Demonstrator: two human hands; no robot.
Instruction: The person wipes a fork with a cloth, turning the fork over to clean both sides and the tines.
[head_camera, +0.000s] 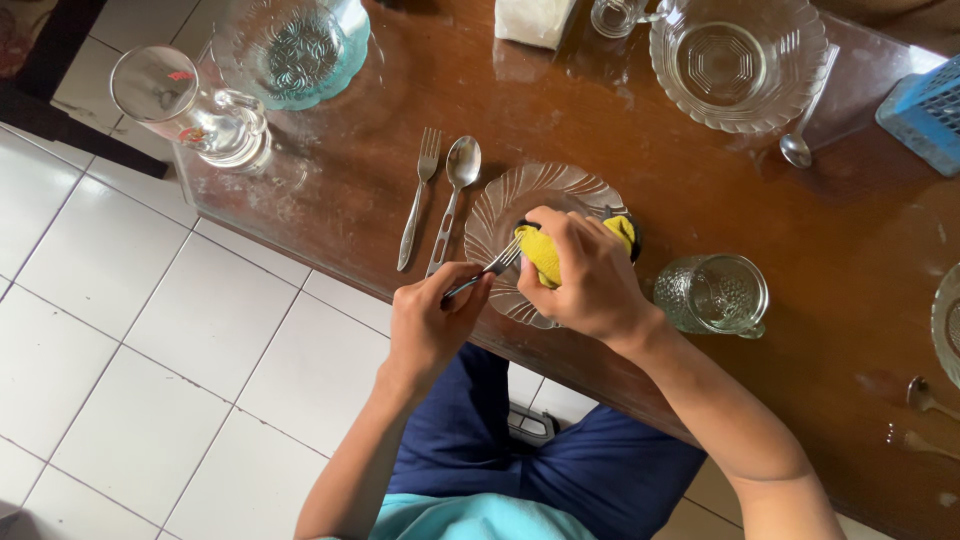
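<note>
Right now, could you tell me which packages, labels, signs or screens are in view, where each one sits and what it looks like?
White package: far edge of the wooden table, upper middle, soft blocky shape, plain white, cut off by the frame.
Small red mark: on the clear glass pitcher at the table's left corner; too small to make out.
No signs or screens are in view.
</note>
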